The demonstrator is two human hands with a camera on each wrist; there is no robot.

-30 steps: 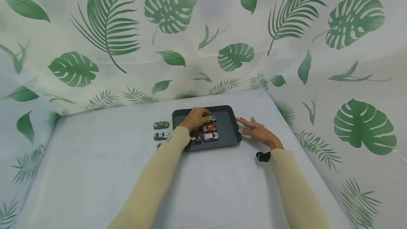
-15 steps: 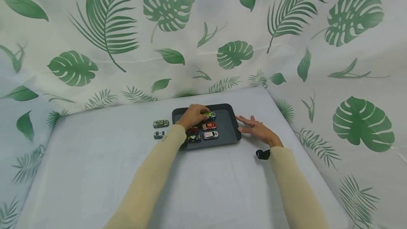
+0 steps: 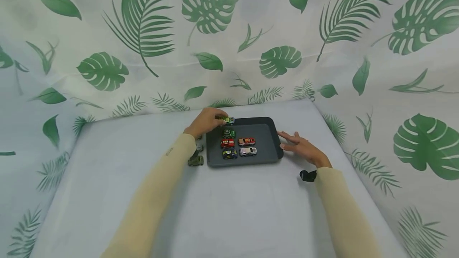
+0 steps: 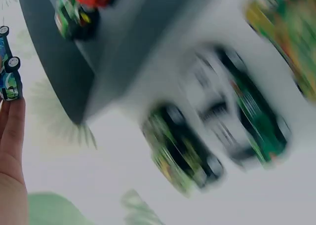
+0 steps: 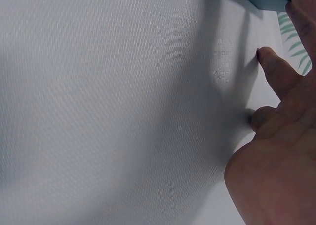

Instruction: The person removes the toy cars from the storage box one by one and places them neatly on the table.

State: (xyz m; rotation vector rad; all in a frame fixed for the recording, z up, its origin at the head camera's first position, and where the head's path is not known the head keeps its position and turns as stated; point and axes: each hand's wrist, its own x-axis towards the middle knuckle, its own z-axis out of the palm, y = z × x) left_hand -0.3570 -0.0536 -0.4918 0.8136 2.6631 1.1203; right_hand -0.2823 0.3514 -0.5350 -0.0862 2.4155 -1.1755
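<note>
My left hand (image 3: 206, 122) pinches a green-yellow toy car (image 3: 228, 120) above the back left corner of the dark grey tray (image 3: 266, 146). In the left wrist view the held toy car (image 4: 10, 72) sits at the fingertips, wheels showing. Inside the tray stand a green toy car (image 3: 228, 133), a red one with a white stripe (image 3: 227, 143), a dark blue one (image 3: 230, 154), an orange-red one (image 3: 246, 141) and a whitish one (image 3: 248, 151). My right hand (image 3: 303, 148) lies beside the tray's right edge with fingers extended, fingertips at the rim.
Left of the tray, an olive toy car (image 3: 195, 161) stands on the white tabletop (image 3: 229, 210), others partly hidden by my left arm. The left wrist view shows blurred cars there, including a white-and-green one (image 4: 237, 101). A leaf-print cloth (image 3: 222, 79) hangs behind.
My left hand has lifted the green-yellow toy car from the tray's back middle and carried it left to the back left corner. The right hand stays by the rim; the head view shifted slightly.
</note>
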